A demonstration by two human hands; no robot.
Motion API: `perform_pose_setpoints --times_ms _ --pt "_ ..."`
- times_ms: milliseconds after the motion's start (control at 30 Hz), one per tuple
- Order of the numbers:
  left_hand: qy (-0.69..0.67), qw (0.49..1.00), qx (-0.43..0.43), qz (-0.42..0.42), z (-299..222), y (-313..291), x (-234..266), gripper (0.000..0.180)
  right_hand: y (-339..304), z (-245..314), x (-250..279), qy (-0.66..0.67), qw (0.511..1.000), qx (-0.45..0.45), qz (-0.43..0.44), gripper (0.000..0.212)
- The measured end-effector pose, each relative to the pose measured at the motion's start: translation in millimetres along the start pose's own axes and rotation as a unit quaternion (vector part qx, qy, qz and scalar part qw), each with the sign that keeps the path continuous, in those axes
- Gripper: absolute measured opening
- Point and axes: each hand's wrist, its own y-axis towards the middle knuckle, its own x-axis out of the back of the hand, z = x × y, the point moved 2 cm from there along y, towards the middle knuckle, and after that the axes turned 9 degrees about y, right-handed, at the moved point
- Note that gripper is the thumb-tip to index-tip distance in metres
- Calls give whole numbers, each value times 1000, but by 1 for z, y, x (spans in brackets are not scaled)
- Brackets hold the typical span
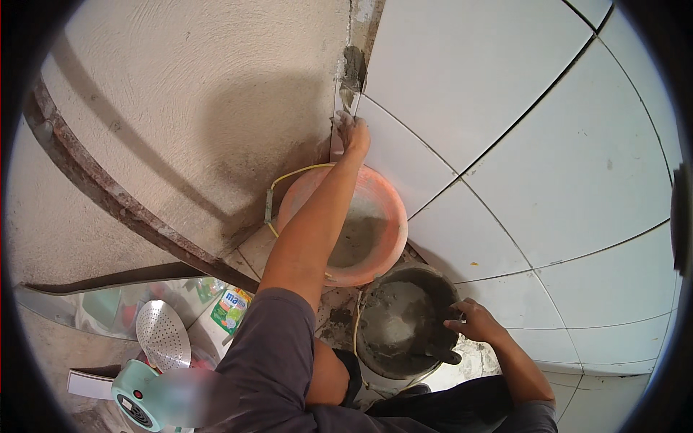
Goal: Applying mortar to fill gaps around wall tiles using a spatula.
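My left hand (352, 133) reaches up into the wall corner, closed round a small scraper-like blade (347, 99); its handle is hidden by my fingers. The blade lies against a narrow strip beside the white tiles, just below a patch of wet grey mortar (353, 66). Lower right, my right hand (478, 322) is curled at the rim of a black bucket (366, 353), thumb and fingers about its edge. Grey mortar (397, 314) fills part of this bucket. Under my left forearm stands an orange bucket (393, 209) with greyish contents and a yellow handle.
Large white wall tiles (570, 151) cover the right side; a rough plaster wall (166, 108) is on the left. A curved rusty bar (133, 206) crosses the left. Below it are a perforated metal disc (163, 335), a green-white packet (231, 309) and a mint-green appliance (135, 393).
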Motion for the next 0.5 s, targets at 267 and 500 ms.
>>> perform_pose_setpoints --times_ms 267,500 --pt "35 991 -118 -57 -43 -2 29 71 7 5 -1 2 1000 0 7 51" --pt "21 979 -169 -116 -63 -22 37 66 10 4 2 24 999 26 -28 48"
